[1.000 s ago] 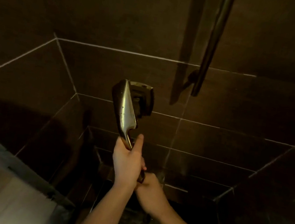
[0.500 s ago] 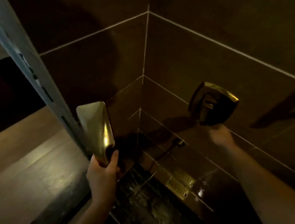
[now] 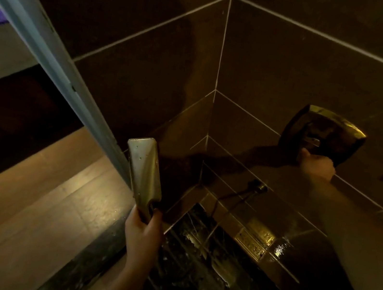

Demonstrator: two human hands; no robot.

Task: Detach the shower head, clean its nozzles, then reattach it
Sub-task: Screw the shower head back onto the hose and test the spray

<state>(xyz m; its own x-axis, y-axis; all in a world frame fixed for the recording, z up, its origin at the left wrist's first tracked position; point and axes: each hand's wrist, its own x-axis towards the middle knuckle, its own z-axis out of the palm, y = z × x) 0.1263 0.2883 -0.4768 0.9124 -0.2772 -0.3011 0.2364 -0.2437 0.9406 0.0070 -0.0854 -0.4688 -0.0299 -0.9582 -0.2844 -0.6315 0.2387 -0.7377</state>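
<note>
- Since half a second back, not much has shifted: the left hand (image 3: 143,235) has kept its grip on the shower head (image 3: 145,175) and tipped it a touch more upright, and the right hand (image 3: 316,164) has stayed up at the wall valve (image 3: 324,134).
- Where the task's thing is: the brass handheld shower head sits at about 7 o'clock from frame centre, off its holder, back side to the camera, so the nozzles can't be seen.
- Hands: left one is wrapped round the neck of the handle. Right one is at 3 o'clock, fingers curled on the lower edge of the valve trim; I can't tell if it's really gripping the lever (image 3: 311,141) or just resting on it.
- My guess at the step: getting water going to rinse the nozzles. To do it well, I'd turn the nozzle face down toward the wet shower floor (image 3: 199,285) before opening the valve, and open it slowly, otherwise spray heads for the wooden floor (image 3: 30,206) past the glass door edge (image 3: 50,45).
- Watch the hose (image 3: 229,201) running from the wall outlet (image 3: 258,187): keep it unkinked.
- Count: one shower head, one valve, one hose, one outlet, one brass drain grate (image 3: 254,241), two hands.
</note>
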